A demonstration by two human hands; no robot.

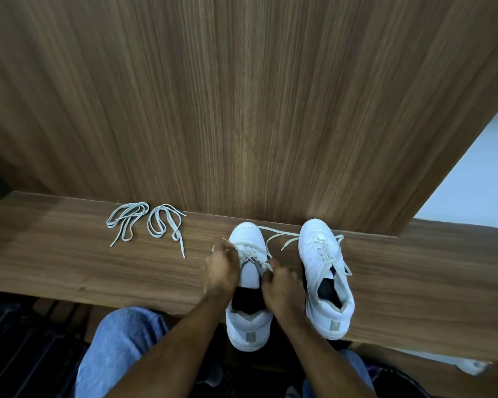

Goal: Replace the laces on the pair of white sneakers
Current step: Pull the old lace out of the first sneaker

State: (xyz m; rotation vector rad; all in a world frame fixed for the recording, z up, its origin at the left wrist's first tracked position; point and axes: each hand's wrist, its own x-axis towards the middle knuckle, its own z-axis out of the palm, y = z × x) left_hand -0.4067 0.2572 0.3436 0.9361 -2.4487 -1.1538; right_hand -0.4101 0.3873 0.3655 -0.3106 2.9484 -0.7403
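Seen from a head camera looking down: a narrow wooden shelf (69, 268) runs across in front of a tall wood-grain panel (242, 110). Two white sneakers stand on the shelf, toes pointing toward the panel, heels toward the person. The left sneaker (249, 328) overhangs the shelf's near edge; the right sneaker (325, 271) stands just beside it, its lace loosened and trailing. Each heel carries a small grey tab; no brand name or writing can be read on it.

The left hand (222, 271) has its fingers curled, pinching the lace (253, 249) at the left sneaker's eyelets. The right hand (281, 287) also has its fingers curled on that lace, near the tongue.

Well apart to the left lie two loose spare laces (127, 222) (167, 225), each coiled, just beside one another. Blue jeans (121, 346) cover the person's knees below.
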